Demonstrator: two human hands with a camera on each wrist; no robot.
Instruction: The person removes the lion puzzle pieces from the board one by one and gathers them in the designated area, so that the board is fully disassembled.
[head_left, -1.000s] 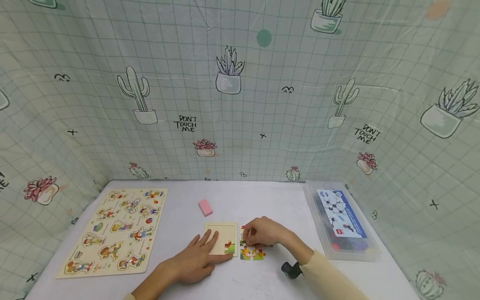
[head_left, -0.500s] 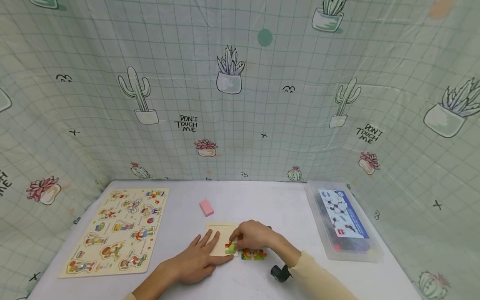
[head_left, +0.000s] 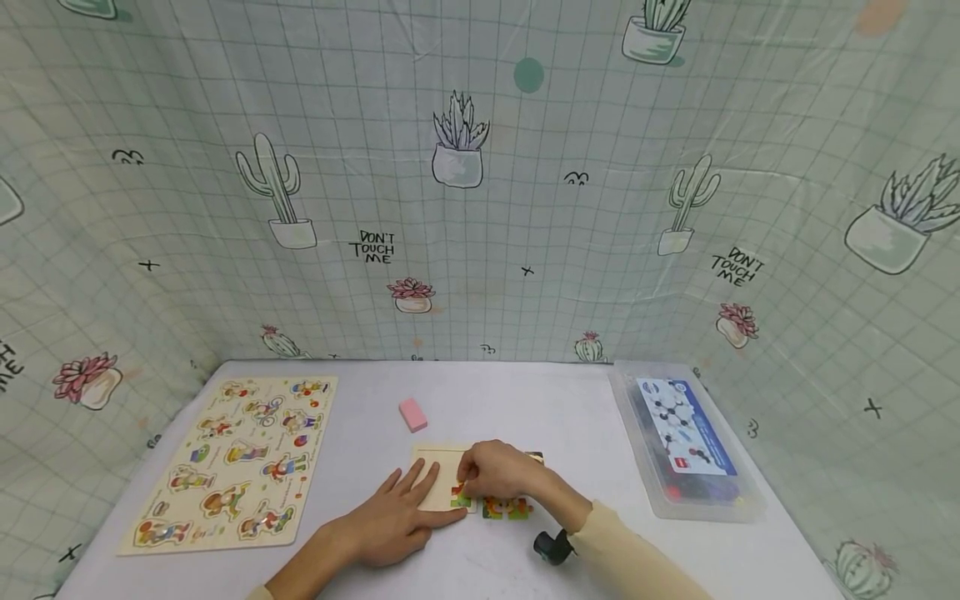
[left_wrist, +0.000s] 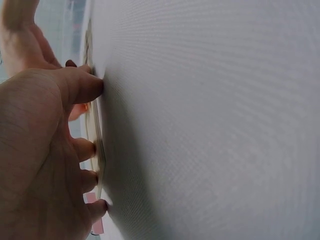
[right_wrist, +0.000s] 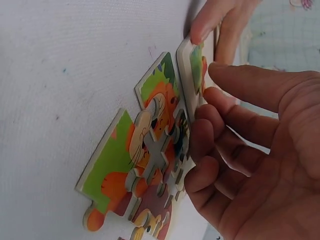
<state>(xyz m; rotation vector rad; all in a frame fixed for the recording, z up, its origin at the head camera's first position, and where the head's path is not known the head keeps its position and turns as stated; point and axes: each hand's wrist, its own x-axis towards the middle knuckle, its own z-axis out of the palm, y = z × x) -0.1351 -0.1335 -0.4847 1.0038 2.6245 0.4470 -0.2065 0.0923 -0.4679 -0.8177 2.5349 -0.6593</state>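
Note:
A shallow cream puzzle tray (head_left: 444,452) lies at the front middle of the table. My left hand (head_left: 386,523) rests on it with fingers spread, the thumb along its near edge. A green and red jigsaw piece (head_left: 459,498) sits in the tray's near right corner. My right hand (head_left: 497,468) is over the tray's right side, its thumb and fingertips pinching another jigsaw piece, mostly hidden by the fingers. Right of the tray, several loose jigsaw pieces (right_wrist: 112,182) with an orange animal picture lie on the table, partly under the right hand.
A pink block (head_left: 412,415) lies behind the tray. On the left is a large picture peg board (head_left: 232,467); on the right, a clear plastic box (head_left: 686,446) with a blue label. A black wrist camera (head_left: 552,547) hangs below the right wrist. A patterned curtain stands behind.
My right hand has moved left from the loose pieces to over the tray, bringing a jigsaw piece along. The left hand has stayed in place on the tray.

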